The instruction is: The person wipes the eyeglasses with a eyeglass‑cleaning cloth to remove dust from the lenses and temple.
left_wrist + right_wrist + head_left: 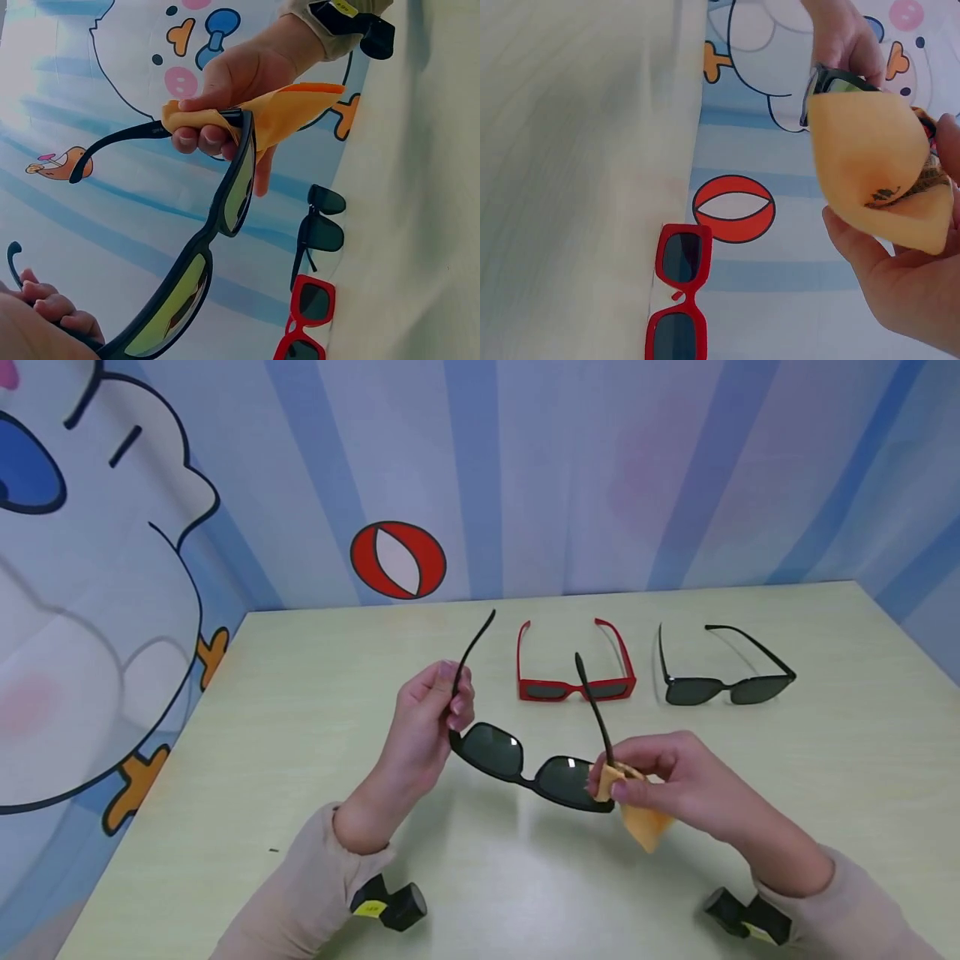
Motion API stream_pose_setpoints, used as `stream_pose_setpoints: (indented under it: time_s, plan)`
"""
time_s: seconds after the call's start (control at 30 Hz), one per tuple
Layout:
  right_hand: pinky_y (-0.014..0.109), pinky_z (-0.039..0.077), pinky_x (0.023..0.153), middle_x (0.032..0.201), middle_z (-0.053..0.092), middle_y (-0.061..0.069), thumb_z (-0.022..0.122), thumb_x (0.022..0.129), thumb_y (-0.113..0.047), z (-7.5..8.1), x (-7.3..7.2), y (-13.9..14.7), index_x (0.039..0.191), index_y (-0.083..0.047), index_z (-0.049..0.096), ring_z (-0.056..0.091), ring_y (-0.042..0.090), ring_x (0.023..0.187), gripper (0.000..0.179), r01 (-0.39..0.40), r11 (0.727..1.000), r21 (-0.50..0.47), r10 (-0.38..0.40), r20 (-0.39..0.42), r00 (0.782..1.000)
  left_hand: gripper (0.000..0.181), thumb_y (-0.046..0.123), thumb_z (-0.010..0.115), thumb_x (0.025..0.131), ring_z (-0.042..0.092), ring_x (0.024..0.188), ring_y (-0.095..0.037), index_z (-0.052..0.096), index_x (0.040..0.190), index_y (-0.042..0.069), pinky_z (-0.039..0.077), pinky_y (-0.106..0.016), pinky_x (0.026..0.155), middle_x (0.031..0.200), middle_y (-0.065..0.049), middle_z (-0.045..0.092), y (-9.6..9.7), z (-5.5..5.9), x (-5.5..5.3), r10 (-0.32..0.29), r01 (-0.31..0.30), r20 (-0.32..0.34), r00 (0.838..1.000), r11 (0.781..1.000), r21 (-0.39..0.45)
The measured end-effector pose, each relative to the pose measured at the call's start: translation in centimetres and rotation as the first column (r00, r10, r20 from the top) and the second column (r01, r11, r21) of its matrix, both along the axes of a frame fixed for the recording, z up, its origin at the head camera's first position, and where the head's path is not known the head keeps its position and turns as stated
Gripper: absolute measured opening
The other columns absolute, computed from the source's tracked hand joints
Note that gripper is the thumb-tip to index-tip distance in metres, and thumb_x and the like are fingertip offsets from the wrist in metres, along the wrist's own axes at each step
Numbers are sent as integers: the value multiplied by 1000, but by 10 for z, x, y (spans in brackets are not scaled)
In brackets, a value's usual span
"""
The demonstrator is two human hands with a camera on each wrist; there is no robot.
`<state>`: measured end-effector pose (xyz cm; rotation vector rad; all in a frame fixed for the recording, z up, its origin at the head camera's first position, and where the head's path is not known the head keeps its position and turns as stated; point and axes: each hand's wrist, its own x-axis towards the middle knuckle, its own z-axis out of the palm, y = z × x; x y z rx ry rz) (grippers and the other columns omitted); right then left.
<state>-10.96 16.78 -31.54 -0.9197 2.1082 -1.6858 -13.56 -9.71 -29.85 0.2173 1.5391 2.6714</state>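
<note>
A pair of black sunglasses (491, 750) is held above the table, its temples spread and its front tilted down to the right. My left hand (429, 710) grips one temple near the hinge. With thumb and fingers, my right hand (675, 777) pinches a yellow-orange cloth (647, 827) folded round the other temple near its hinge. The left wrist view shows the cloth (289, 112) wrapped on that temple, its loose end hanging past the frame. In the right wrist view the cloth (866, 150) bulges forward and hides much of the sunglasses.
Red-framed sunglasses (576, 688) stand behind the held pair on the pale table (225, 760), temples open. To their right sits a second black pair (727, 690), also unfolded. A striped, cartoon-printed backdrop (525, 468) rises behind the table. Each sleeve carries a small black wrist device (390, 903).
</note>
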Motion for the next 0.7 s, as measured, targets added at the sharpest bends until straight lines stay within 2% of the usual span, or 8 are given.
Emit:
stream_pose_setpoints:
  time_s: [0.07, 0.13, 0.2, 0.3, 0.43, 0.7]
  plan:
    - [28, 52, 69, 91, 69, 5, 56, 89, 6, -2, -2, 1, 99, -7, 68, 64, 17, 84, 21, -63, 995, -74, 65, 34, 997, 33, 8, 35, 101, 35, 55, -8, 56, 75, 11, 27, -17, 51, 62, 1, 41, 0, 0, 1, -19, 19, 2, 1000, 1000, -4]
    - [28, 52, 74, 91, 70, 4, 54, 89, 8, -5, -4, 2, 102, -8, 69, 66, 17, 87, 26, -123, 979, -161, 136, 69, 988, 33, 8, 35, 101, 35, 55, -8, 56, 76, 11, 28, -17, 51, 62, 1, 41, 1, 0, 2, -40, 40, 5, 999, 999, -9]
    - [28, 50, 81, 91, 70, 3, 52, 89, 9, -8, -6, 4, 104, -9, 70, 66, 18, 89, 29, -172, 957, -235, 201, 107, 974, 32, 8, 35, 101, 35, 55, -8, 56, 77, 10, 28, -17, 51, 63, 1, 41, 1, 0, 2, -64, 64, 12, 998, 998, -14]
    - [29, 44, 92, 91, 71, 4, 48, 90, 9, -10, -9, 5, 104, -9, 70, 66, 20, 92, 31, -205, 929, -309, 264, 162, 951, 31, 9, 34, 102, 35, 54, -8, 54, 78, 9, 28, -18, 51, 63, 1, 40, 2, 0, 3, -94, 94, 29, 995, 995, -20]
    - [29, 40, 97, 90, 70, 5, 44, 89, 10, -11, -11, 5, 101, -9, 69, 66, 21, 91, 34, -201, 913, -354, 289, 213, 933, 31, 11, 34, 102, 34, 53, -9, 53, 78, 10, 28, -19, 51, 63, 1, 40, 1, -1, 4, -119, 120, 39, 992, 992, -27]
    - [34, 47, 89, 92, 70, 4, 38, 90, 11, -11, -11, 5, 102, -8, 68, 65, 18, 92, 37, -196, 885, -422, 319, 244, 916, 33, 12, 33, 102, 34, 53, -7, 55, 77, 11, 28, -18, 51, 62, 3, 40, 0, 0, 7, -167, 167, -2, 986, 985, -40]
